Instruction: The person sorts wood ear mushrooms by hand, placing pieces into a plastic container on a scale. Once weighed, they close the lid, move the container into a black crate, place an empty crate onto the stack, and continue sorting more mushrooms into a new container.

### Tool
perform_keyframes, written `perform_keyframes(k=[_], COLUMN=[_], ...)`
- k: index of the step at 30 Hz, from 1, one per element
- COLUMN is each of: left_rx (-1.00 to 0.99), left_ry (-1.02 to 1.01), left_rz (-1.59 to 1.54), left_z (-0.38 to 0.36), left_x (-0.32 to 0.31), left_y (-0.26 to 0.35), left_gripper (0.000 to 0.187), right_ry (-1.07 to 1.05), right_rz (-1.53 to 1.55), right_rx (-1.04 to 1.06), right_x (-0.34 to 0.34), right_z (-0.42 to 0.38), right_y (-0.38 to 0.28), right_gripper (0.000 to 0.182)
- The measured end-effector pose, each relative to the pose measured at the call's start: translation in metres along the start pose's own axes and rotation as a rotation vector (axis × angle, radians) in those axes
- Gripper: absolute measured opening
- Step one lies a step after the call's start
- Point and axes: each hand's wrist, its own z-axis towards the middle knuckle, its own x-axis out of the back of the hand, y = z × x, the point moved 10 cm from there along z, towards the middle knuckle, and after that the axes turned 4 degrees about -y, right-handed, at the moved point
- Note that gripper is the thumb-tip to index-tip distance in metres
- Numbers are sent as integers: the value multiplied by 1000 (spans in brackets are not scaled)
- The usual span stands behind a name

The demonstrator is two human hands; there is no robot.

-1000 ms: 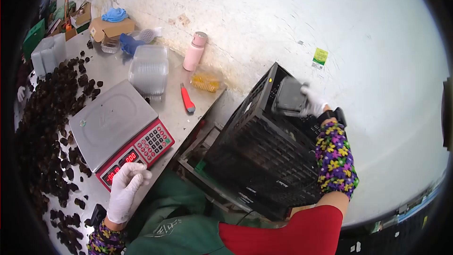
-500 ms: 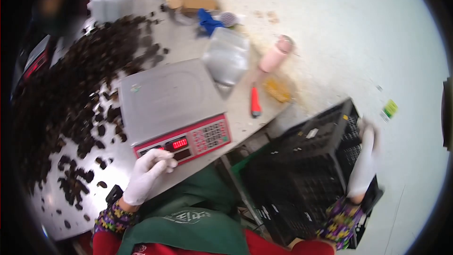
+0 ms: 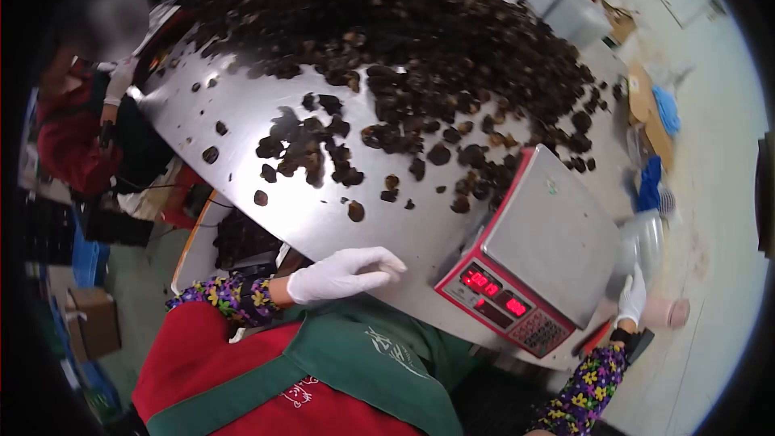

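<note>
1. The clear plastic containers [image 3: 647, 236] are at the right of the frame, between the scale [image 3: 557, 226] and the wall [image 3: 718, 218].
2. The right hand [image 3: 633, 300] is at their near end. Thin plastic like this probably dents easily, so a light hold on the rim, with the thumb opposite the fingers, would suit it; nested pieces may cling and need easing apart.
3. Its gloved fingers look extended and close together against the plastic; whether they pinch any of it, I cannot tell.
4. The left hand [image 3: 343, 276], lower centre, holds nothing visible: its fingers are loosely bent, the thumb slightly apart.
5. Beside the right hand lie the pink bottle [image 3: 668, 312] and the red knife [image 3: 596, 337]; the wrist would do well to clear both.
6. Farther out, dark dried pieces [image 3: 452, 40] cover much of the table [image 3: 323, 222], upper centre.
</note>
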Motion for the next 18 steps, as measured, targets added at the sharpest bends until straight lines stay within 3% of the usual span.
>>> perform_keyframes(k=[3, 5, 8, 9, 11, 13, 15, 17, 18], left_rx=[0, 36, -57, -56, -75, -201, -298, -503, -406], left_ry=[219, 295, 553, 562, 627, 746, 923, 1083, 1088], left_rz=[21, -64, 237, 235, 312, 496, 633, 1048, 1163], left_z=[-32, -44, -62, -63, -65, -68, -72, -71, -61], left_x=[36, 50, 81, 84, 94, 108, 138, 160, 173], left_y=[-17, -26, -12, -10, -1, 10, 40, 91, 100], left_gripper=[27, 25, 19, 19, 19, 17, 15, 12, 14], right_ry=[-158, -97, -106, -108, -44, -48, 297, 396, 495], right_rz=[-168, -33, 146, 148, -2, 14, 184, 194, 206], right_rx=[-129, -122, -146, -138, -357, -334, -144, -127, -114], right_x=[-1, 2, 4, 10, 36, 38, 75, 114, 132], right_z=[17, 19, 17, 19, 8, 8, 2, -17, -35], right_y=[23, 28, 29, 23, 13, 22, 16, -54, -98], right_gripper=[31, 25, 23, 23, 23, 22, 21, 19, 18])
